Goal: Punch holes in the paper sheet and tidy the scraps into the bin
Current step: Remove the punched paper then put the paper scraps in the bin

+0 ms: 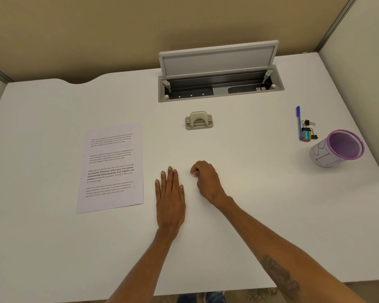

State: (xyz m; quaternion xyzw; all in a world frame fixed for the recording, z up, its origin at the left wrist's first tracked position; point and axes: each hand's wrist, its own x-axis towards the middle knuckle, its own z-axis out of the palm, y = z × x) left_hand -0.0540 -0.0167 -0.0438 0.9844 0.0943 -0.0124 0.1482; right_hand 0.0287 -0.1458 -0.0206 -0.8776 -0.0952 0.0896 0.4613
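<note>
Left hand (170, 200) lies flat on the desk (249, 193), palm down, fingers (170, 178) straight and together, gripping nothing. Right hand (207, 180) sits just beside it, fingertips curled in and pinched at a small white bit (193, 174) on the desk surface; probably a punched scrap, but too small to tell for sure, and can't tell if it's actually lifted. Paper sheet (112, 168) lies flat well to the left of the left fingers, printed side up, apart from both hands; tiny marks along its left edge may be punch holes, not clear. Hole punch (199, 120) stands ahead of both sets of fingertips, apart from them, nothing loaded in it. Bin (337, 148), a small cup with a purple mesh rim, sits well off to the right of the right fingers, near the desk's right edge, with a blue pen (298, 123) and binder clips (309, 130) just behind it. Judgement: punching looks done, sheet set aside, scrap pickup is the step in hand; carrying scraps over to the bin is left. Room: open bare desk between the right fingers and the bin, nothing in the path. Open cable tray (220, 84) with raised lid is far ahead, out of the way. Near desk edge is behind the wrists; scraps swept backwards could drop off it.
</note>
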